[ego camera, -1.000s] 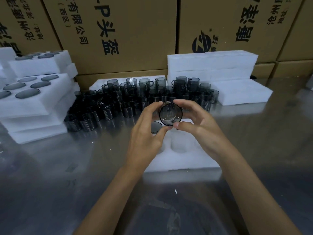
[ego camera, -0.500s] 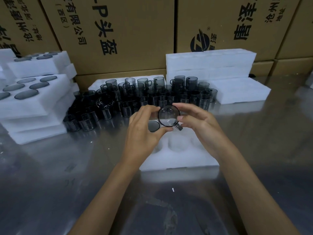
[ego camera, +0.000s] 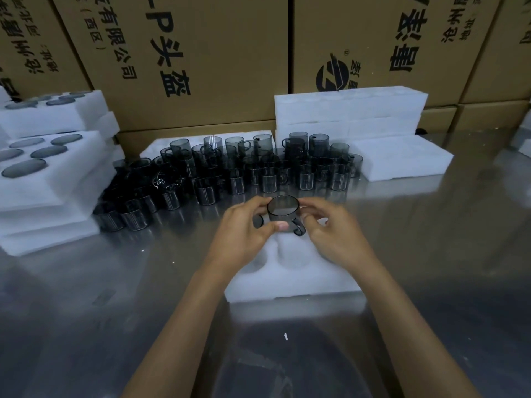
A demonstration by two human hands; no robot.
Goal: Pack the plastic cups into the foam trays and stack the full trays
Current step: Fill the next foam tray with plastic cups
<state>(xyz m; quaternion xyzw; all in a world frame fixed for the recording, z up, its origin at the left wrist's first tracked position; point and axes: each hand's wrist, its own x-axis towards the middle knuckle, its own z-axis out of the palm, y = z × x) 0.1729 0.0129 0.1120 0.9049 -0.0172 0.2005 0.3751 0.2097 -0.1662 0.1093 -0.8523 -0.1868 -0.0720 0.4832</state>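
shiny steel bench [ego camera: 431, 254]; left hand [ego camera: 244, 234] and right hand [ego camera: 333, 234] both grasp smoky grey handled plastic cup [ego camera: 283, 214] over white foam tray [ego camera: 290, 271], mid-bench.

Two bare forearms, no sleeves in view. Left hand [ego camera: 244, 234] and right hand [ego camera: 334, 231] bare: no gloves, no rings, no watch or wristband visible. Short, unpainted nail on left thumb. No markings visible.

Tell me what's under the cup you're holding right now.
Both hands, left hand and right hand, hold the smoky cup over the far end of the foam tray. Two empty wells show nearer the camera. One dark seated cup peeks out beside it; the spot directly beneath is hidden.
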